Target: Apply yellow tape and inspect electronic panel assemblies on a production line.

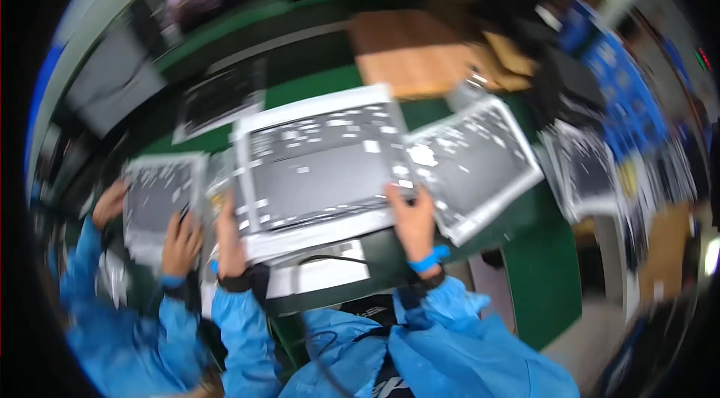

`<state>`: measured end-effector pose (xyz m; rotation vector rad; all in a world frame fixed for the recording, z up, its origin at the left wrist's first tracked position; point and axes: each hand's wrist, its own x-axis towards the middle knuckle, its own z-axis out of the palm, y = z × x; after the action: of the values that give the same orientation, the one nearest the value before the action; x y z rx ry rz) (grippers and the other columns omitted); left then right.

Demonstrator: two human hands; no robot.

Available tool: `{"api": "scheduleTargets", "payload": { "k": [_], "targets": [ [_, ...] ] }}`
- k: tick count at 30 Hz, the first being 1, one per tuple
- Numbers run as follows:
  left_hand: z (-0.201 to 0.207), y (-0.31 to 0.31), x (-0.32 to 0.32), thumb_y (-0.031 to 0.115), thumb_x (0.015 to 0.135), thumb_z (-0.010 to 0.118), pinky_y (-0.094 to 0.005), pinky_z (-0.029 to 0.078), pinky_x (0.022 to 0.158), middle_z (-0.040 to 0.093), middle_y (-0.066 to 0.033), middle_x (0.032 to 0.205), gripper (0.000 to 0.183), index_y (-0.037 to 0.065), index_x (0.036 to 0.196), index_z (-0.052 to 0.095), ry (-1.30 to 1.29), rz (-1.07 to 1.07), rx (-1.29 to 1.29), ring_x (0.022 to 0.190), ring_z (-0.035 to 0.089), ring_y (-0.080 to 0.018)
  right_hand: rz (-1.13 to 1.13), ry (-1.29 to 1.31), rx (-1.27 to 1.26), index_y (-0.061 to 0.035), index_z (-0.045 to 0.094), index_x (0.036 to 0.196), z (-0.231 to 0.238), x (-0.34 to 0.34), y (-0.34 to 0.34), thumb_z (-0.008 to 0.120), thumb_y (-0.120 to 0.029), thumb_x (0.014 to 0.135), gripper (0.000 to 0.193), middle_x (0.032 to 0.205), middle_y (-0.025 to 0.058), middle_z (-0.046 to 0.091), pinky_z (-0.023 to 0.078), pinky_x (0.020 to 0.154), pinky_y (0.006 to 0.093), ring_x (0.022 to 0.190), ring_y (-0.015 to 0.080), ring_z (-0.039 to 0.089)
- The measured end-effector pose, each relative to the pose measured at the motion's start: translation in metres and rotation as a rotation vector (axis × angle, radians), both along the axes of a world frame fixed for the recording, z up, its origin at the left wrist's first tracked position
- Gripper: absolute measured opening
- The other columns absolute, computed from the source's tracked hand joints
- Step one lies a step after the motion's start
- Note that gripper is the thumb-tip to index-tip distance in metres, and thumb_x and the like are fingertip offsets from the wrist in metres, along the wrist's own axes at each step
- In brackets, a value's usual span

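A flat rectangular panel (322,173), dark grey with a wide white border and many small white patches, is raised between my hands over the green bench. My left hand (231,239) grips its left edge, fingers along the side. At the lower right corner, my right hand (415,224) has its thumb and fingers closed on the edge; a blue band circles that wrist. Just right of it lies a similar white-bordered panel (476,165), tilted and partly covered by the held one. Blur hides fine details of the patches.
At left, a co-worker's hands (182,244) hold a smaller similar panel (161,199). Another panel (217,102) lies behind. A brown board (409,49) sits at the back, white sheets (330,270) near the front edge, a blue crate (619,83) and panel stack (589,165) at right.
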<state>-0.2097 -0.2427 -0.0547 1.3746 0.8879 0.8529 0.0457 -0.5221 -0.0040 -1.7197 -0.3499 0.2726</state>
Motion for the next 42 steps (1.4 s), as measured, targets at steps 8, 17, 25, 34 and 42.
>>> {"api": "scheduleTargets", "payload": {
  "k": [8,17,25,34,42],
  "targets": [
    [0.066,-0.064,0.027,0.050,0.103,0.039,-0.0307,0.035,0.106,0.052,-0.0174,0.136,0.065,-0.005,0.135,0.049,0.424,0.174,0.218,0.124,0.050,-0.0257,0.040,-0.004,0.038,0.0075,0.058,0.119,-0.008,0.009,-0.006,0.067,-0.028,0.093,0.045,0.108,0.0167,0.064,0.043,0.092,0.0361,0.099,0.0231,0.057],
    [0.021,-0.103,0.023,0.048,0.103,0.040,-0.0279,0.037,0.104,0.057,-0.0083,0.133,0.060,-0.002,0.136,0.049,-0.049,-0.082,-0.257,0.118,0.052,-0.0164,0.127,-0.100,-0.037,0.0121,0.054,0.119,-0.029,0.049,-0.022,0.049,-0.038,0.102,0.053,0.110,0.0220,0.062,0.041,0.094,0.0354,0.097,0.0279,0.054],
    [0.038,-0.118,0.001,0.047,0.104,0.036,-0.0321,0.038,0.104,0.053,-0.0149,0.132,0.063,-0.005,0.140,0.043,0.091,0.346,0.074,0.120,0.051,-0.0195,0.186,-0.050,-0.039,0.0082,0.057,0.119,-0.032,0.063,-0.025,0.049,-0.034,0.102,0.046,0.114,0.0195,0.063,0.041,0.096,0.0328,0.103,0.0260,0.057],
    [0.130,-0.200,0.017,0.031,0.106,0.035,-0.0220,0.025,0.051,0.030,0.0047,0.062,0.049,0.010,0.149,0.025,-0.217,-0.096,-0.291,0.054,0.027,-0.0048,0.464,-0.392,0.111,0.0023,0.068,0.099,0.081,-0.009,-0.034,0.062,-0.006,0.089,0.014,0.101,0.0104,0.063,0.047,0.077,0.0323,0.085,0.0176,0.057],
    [0.101,-0.207,0.019,0.004,0.086,0.045,-0.0464,0.047,0.074,0.062,-0.0286,0.077,0.076,0.001,0.151,0.005,0.137,-0.375,0.211,0.080,0.063,-0.0470,0.893,-0.006,0.136,-0.0004,0.073,0.100,0.071,-0.104,-0.002,0.077,-0.005,0.080,0.021,0.106,0.0082,0.066,0.048,0.083,0.0293,0.096,0.0168,0.061]
  ]
}}
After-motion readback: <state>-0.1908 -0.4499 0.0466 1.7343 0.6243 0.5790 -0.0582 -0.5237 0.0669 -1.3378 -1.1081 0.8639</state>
